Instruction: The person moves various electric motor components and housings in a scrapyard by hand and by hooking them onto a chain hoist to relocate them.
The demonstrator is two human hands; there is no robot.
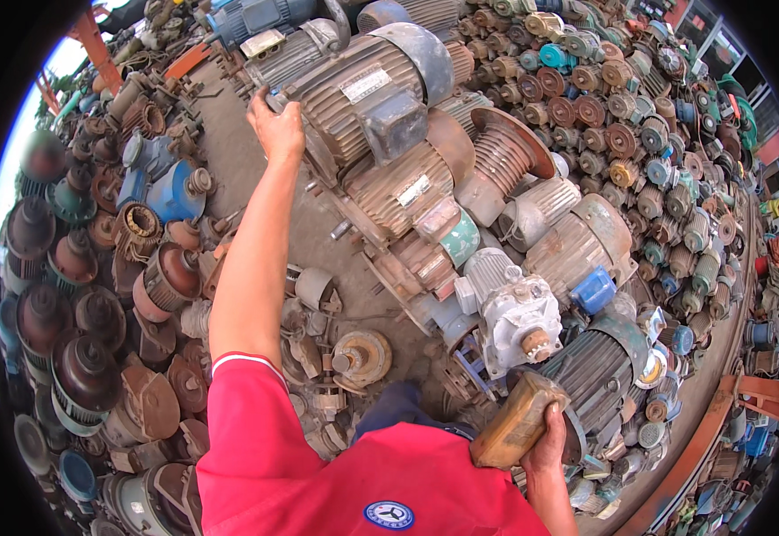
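Observation:
My left hand point(278, 128) reaches far forward, its fingers around the stubby grey shaft point(275, 102) of a large finned electric motor point(336, 90). That motor has a grey fan cowl, a nameplate and a dark terminal box point(396, 127). Close to my body, my right hand point(546, 442) grips a worn yellow-brown rectangular block point(515, 421), held tilted. Its material cannot be made out. Just beyond this block are a green-grey finned motor point(600, 375) and a white-painted gear motor point(523, 321).
Rusty finned motors point(399, 187) lie stacked ahead. Many smaller motors point(630, 134) are piled at the right, beside an orange steel beam point(684, 455). Upright flanged motors point(88, 368) crowd the left. A flanged part point(361, 358) sits by my legs on the dirt floor point(242, 161).

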